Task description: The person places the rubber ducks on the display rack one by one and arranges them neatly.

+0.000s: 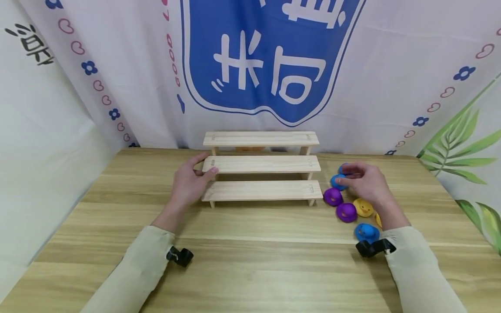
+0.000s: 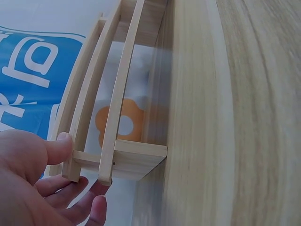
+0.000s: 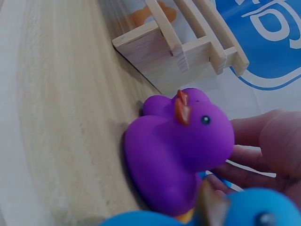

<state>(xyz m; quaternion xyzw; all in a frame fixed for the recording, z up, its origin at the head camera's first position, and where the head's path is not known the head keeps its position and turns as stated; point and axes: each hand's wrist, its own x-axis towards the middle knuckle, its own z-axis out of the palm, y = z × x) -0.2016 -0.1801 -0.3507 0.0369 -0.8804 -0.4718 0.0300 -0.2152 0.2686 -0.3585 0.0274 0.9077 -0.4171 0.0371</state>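
A three-step wooden shelf stand (image 1: 261, 164) stands at the back of the table. My left hand (image 1: 189, 184) grips the left end of its middle board, thumb on top and fingers below, as the left wrist view shows. My right hand (image 1: 369, 182) is over two blue rubber ducks (image 1: 337, 183) at the back right, its fingers loosely bent and thumb apart, overlapping them in the head view. Two purple rubber ducks (image 1: 346, 212) sit just right of the stand; in the right wrist view the nearer purple duck (image 3: 164, 155) hides my fingertips.
Beside the purple ducks are a yellow duck (image 1: 363, 207) and another partly hidden by my right wrist. A third blue duck (image 1: 367, 233) sits nearer me. Behind the wooden table (image 1: 266, 269) hangs a printed curtain (image 1: 156, 108), close to the stand.
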